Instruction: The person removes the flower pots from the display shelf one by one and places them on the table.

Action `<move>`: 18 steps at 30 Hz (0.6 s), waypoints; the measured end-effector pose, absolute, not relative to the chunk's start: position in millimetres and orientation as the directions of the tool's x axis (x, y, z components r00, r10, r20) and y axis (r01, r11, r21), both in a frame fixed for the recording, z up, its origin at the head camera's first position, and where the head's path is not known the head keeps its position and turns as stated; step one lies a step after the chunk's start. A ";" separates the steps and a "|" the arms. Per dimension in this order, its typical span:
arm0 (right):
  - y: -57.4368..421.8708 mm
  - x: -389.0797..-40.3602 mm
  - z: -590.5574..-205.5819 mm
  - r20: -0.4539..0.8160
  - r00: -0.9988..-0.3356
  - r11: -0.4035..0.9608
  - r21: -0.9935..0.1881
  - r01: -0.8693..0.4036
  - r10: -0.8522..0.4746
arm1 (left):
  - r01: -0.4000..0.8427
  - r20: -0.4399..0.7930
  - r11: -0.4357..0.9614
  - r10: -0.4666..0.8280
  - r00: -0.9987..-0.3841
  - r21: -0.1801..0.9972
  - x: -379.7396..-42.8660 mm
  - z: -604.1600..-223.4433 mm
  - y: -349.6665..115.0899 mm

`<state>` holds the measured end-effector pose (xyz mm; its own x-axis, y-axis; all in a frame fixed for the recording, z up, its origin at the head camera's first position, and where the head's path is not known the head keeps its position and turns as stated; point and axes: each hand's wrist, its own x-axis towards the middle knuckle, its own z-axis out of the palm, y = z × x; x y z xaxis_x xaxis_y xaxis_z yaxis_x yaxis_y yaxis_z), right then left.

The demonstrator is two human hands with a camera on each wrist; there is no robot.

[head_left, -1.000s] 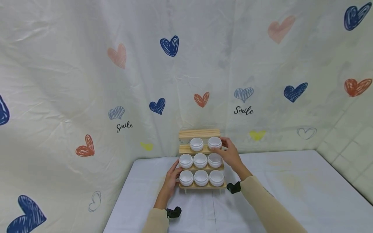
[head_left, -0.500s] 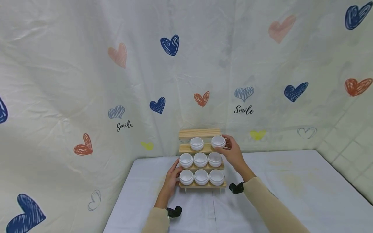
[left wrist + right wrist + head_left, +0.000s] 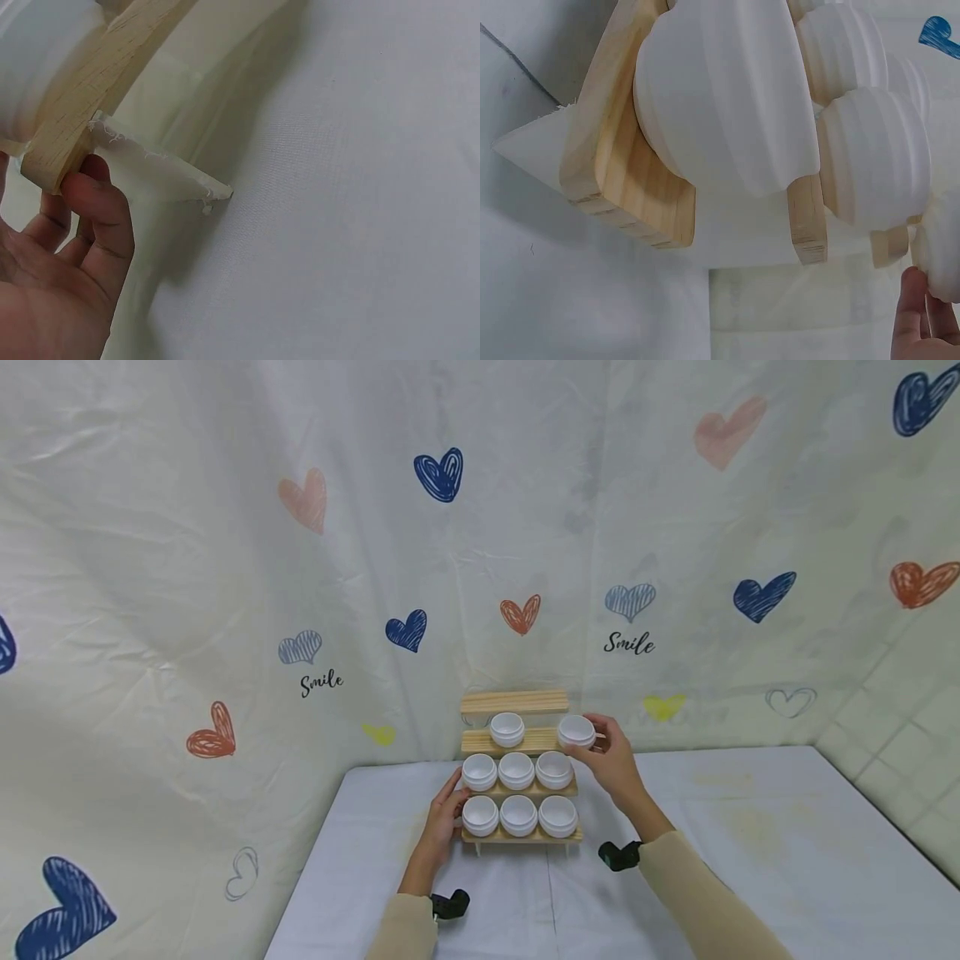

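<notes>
White all over, the held cup [image 3: 576,732] is at the right end of the rack's third shelf [image 3: 538,741], counted from the front, and reaches out past the wood. The right grip [image 3: 613,767] pinches it by the side between thumb and fingers, spread no wider than the cup; whether the base touches the shelf, I cannot tell. The left grip [image 3: 441,818] is closed at the fingertips on a left shelf end of the rack [image 3: 514,702], which stands on the tabletop [image 3: 720,835].

The work looks well along. Three front cups [image 3: 518,816] line the lowest shelf, three second-row cups [image 3: 516,771] fill the next one, and a lone cup [image 3: 507,730] stands near the middle of the third. What is left, as I judge it, is at least the held cup, not yet let go; whether it is going on or coming off cannot be read from this moment.

The held cup is roughly upright, mouth upward. Being round, it has no clear long axis. The rack's shelves run lengthwise left to right across the person's front, stepping up toward the back.
</notes>
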<state>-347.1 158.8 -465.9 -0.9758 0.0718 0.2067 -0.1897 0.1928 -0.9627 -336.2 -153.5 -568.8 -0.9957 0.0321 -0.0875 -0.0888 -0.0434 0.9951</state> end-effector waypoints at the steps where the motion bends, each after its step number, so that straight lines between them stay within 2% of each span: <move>1: 159.8 -345.7 -466.1 0.208 -0.975 0.194 -0.963 -0.190 0.079 | -0.089 -0.087 -0.046 0.034 -0.996 0.995 -336.1 -568.6 -153.5; 18: 185.2 -330.5 -478.7 0.166 -0.976 0.222 -0.966 -0.133 0.138 | -0.092 -0.091 -0.036 0.026 -0.995 0.995 -333.4 -565.5 -152.1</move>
